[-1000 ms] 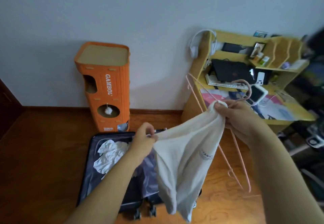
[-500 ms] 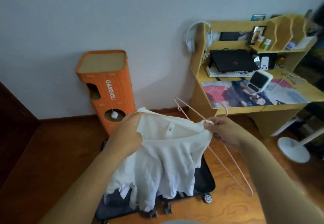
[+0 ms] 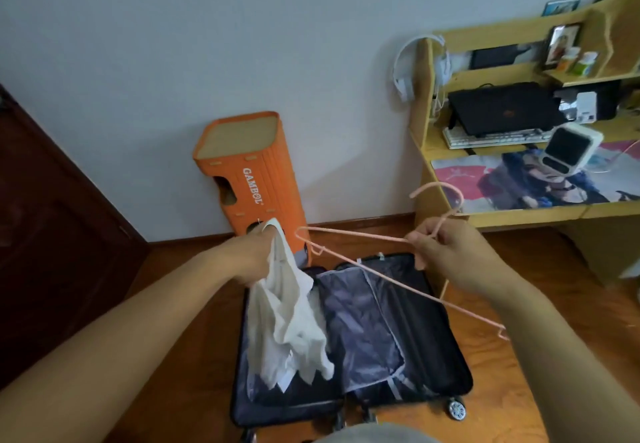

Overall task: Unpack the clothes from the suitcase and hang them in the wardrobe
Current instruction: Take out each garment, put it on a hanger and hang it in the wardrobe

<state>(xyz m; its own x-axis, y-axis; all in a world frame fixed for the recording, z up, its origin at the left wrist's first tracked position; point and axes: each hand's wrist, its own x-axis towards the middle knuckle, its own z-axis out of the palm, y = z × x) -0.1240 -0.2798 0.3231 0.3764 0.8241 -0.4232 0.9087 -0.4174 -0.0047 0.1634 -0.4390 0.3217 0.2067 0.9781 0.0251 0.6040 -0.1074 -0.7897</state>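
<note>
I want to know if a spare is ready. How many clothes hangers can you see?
1: the pink hanger, held near its hook by the right hand, above the open suitcase. Others may be out of view.

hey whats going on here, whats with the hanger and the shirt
A person is unpacking an open suitcase that lies on the wooden floor. The left hand grips a white garment by its top, so it hangs bunched over the case. The right hand holds a pink wire hanger near the base of its hook. The garment is not on the hanger yet; the two are apart. No wardrobe rail is in view.
</note>
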